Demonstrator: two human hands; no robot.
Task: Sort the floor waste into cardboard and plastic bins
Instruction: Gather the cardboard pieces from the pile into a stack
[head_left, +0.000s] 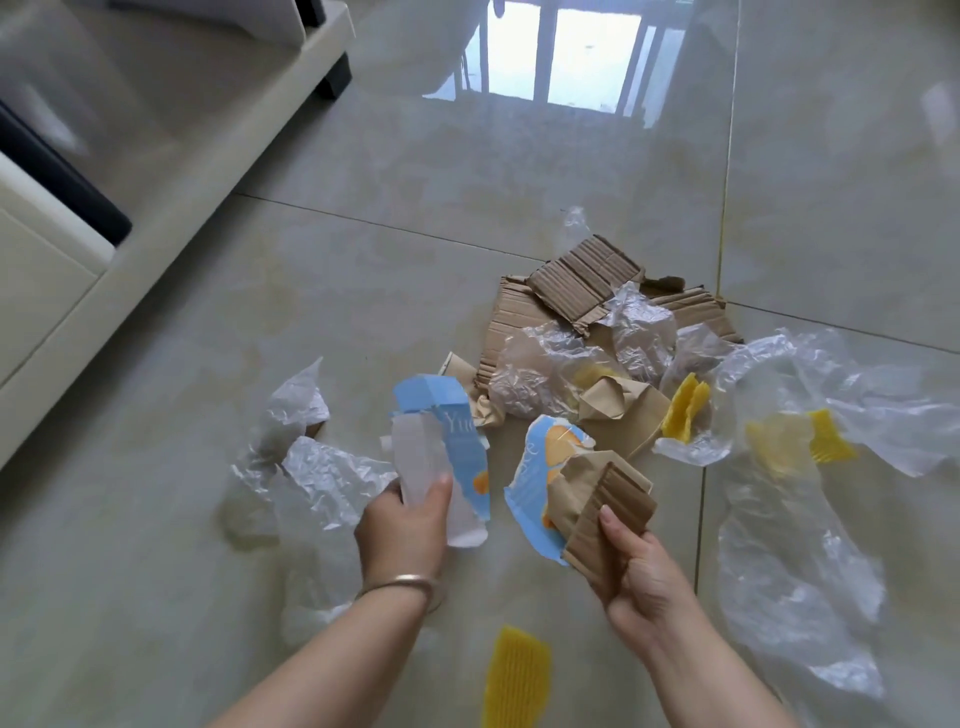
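Here, two bare hands hold torn packaging above a glossy tiled floor strewn with cardboard and plastic.

At far left stands a pale cabinet (171, 171) on dark feet. Crumpled clear plastic film (311, 467) lies on the floor tiles (363, 291) left of the hands. The left hand (402, 525), a bangle (402, 587) on its wrist, grips a torn blue-and-white carton piece (447, 447), thumb and fingers curled round it. The right hand (636, 566) clamps a stack of torn pieces: a blue carton scrap (530, 493) under brown corrugated cardboard (608, 509), thumb pressed on top. Behind them a heap of corrugated cardboard sheets (582, 283) lies tangled with clear bags (639, 332). A yellow ribbed strip (514, 680) lies near the bottom edge; more yellow bits (685, 410), possibly foam, sit among a large clear plastic sheet (795, 545) at right.
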